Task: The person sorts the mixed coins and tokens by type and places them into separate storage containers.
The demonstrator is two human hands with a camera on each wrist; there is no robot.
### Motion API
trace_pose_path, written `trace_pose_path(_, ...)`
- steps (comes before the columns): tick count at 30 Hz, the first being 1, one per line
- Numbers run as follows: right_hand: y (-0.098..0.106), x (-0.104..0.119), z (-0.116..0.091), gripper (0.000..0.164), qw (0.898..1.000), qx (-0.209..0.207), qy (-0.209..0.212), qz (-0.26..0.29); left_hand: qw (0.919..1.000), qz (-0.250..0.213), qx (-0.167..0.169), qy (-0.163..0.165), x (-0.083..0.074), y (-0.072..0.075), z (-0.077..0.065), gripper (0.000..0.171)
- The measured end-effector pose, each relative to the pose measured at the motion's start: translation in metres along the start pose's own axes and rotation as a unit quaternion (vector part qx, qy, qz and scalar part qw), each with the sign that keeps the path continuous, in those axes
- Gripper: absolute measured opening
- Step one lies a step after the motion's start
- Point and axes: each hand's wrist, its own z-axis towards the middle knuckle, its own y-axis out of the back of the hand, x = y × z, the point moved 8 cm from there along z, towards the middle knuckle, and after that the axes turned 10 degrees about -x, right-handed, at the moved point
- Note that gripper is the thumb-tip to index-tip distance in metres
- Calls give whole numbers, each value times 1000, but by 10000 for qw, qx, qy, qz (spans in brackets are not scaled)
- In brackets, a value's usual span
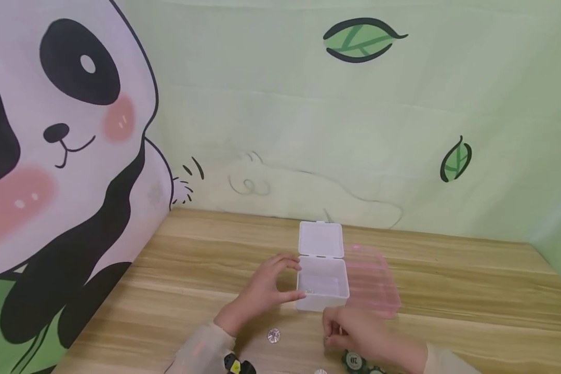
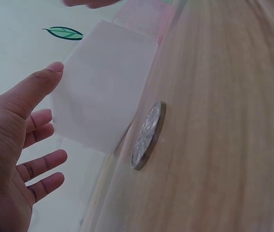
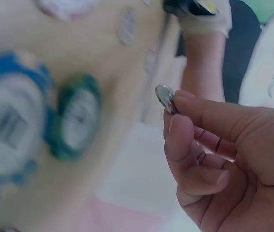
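A small white box (image 1: 322,303) stands on the table with its hinged lid (image 1: 321,239) swung back. My left hand (image 1: 264,288) is at the box's left side, fingers and thumb spread, thumb and fingertips at its rim; contact is unclear. Just in front of the box's right corner is my right hand (image 1: 360,330). In the right wrist view, it pinches a silver coin (image 3: 165,98) between thumb and forefinger, other fingers curled. Another silver coin (image 1: 273,335) lies flat near the left wrist. A few tiny things, too small to tell, lie inside the box.
Against the white box's right side lies a translucent pink case (image 1: 376,291). A green poker chip (image 1: 354,360) marked 20 lies below the right hand, with a blue chip (image 3: 11,125) beside it. A panda-printed cloth (image 1: 262,119) hangs behind the table (image 1: 449,291).
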Motion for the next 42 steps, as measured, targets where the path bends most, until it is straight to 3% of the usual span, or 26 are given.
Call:
trace_pose_path(8, 45, -1, 15, 19, 9986, -504, 39, -172, 9999, -4, 79, 96, 2, -1, 1, 49)
trace_pose_path(17, 70, -8, 32, 20, 9931, -1058, 132, -485, 9997, 23, 121, 204, 4, 0, 0, 49)
trace_pose_path(26, 68, -18, 49, 18, 9925, -1074, -96, -576, 10000, -48, 44, 45, 0, 2, 0, 48)
trace_pose_path(31, 55, -26, 58, 15, 9938, -777, -263, -751, 10000, 16, 40, 43, 1, 2, -1, 47)
trace_pose_path(35, 45, -29, 62, 13, 9942, -566, -244, -881, 10000, 35, 16, -42, 0, 1, -1, 47)
trace_pose_path(42, 36, -30, 70, 14, 9942, -578, 44, -905, 9999, 1, -56, -131, -2, 2, -1, 46)
